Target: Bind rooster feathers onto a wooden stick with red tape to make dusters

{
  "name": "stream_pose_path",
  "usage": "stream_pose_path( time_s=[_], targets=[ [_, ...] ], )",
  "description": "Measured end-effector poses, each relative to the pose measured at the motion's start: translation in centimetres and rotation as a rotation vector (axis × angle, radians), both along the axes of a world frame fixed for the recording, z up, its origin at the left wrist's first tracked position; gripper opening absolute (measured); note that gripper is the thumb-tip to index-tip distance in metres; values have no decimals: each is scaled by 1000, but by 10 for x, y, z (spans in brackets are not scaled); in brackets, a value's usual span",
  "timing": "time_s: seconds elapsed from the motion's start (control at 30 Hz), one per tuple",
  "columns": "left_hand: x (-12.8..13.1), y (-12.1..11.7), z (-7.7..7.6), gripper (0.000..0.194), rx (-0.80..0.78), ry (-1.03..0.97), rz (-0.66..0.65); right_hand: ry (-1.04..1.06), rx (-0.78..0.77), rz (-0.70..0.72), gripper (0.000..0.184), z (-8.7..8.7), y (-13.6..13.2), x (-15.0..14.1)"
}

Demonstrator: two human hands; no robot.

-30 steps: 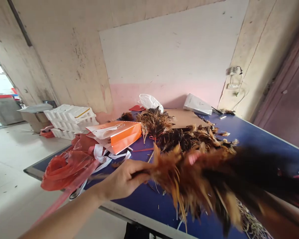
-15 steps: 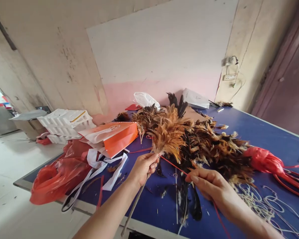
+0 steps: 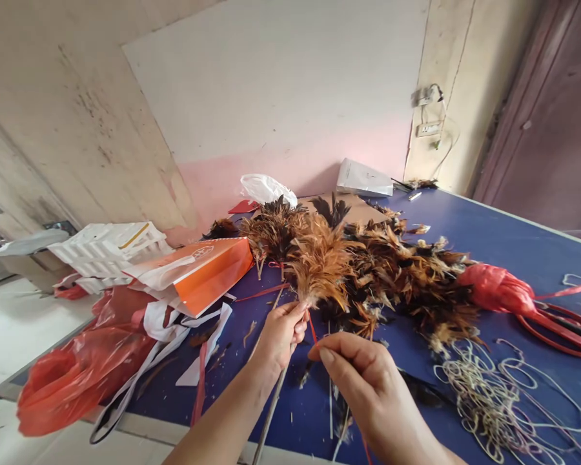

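Over at their twelve o'clock, the feather bundle (image 3: 322, 258) looks light, crushable, best held low, where the left hand (image 3: 283, 332) grips its base; the right hand (image 3: 368, 387) pinches a red strand (image 3: 312, 328)

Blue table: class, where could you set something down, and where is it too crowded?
The widest bare patch of tabletop lies far right, between the feather pile, red bundle and right edge. Crowded: the middle, with feathers; left, with orange bag and red plastic bag; near right, with tangled string.
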State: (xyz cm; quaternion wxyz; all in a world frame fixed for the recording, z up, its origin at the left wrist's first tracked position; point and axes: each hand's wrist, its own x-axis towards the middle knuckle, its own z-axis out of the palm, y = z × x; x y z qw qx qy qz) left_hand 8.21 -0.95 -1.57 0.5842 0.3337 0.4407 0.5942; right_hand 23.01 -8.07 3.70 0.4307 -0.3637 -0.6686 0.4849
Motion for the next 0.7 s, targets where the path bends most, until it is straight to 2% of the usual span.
stream_pose_path(
  time_s=[0.17, 0.33, 0.5, 0.6, 0.7],
  targets=[
    [-5, 2, -1, 25, -3, -235, 43, -58, 5, -34, 33, -4, 10, 13],
    [-14, 7, 2, 16, -64, -396, 7, -163, 25, -110, 35, -8, 12, 25],
    [-19, 12, -8, 4, -78, -476, -36, -292, 167, -28, 34, -20, 5, 22],
    [-23, 13, -14, 5, -78, -497, -52, -364, 299, 12, 30, -27, 0, 20],
    [-30, 14, -16, 9, -117, -536, -36, -455, 339, 61, 26, -31, -4, 26]
  ],
)
